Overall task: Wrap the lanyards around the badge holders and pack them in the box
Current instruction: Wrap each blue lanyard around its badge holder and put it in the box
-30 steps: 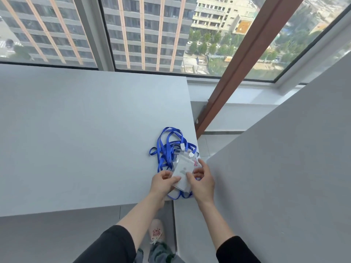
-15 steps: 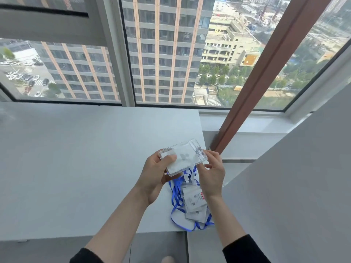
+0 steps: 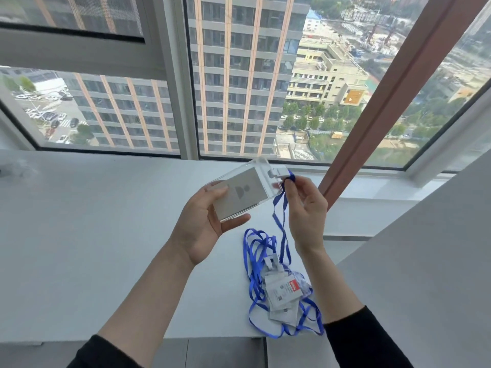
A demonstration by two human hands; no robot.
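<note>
Holding one clear badge holder up over the white table, the left hand grips its lower end, thumb across the front. The right hand pinches that holder's blue lanyard just beside the clip. Down near the table's edge, a pile of holders, at least two, exact count unclear, lies among tangled blue loops.
</note>
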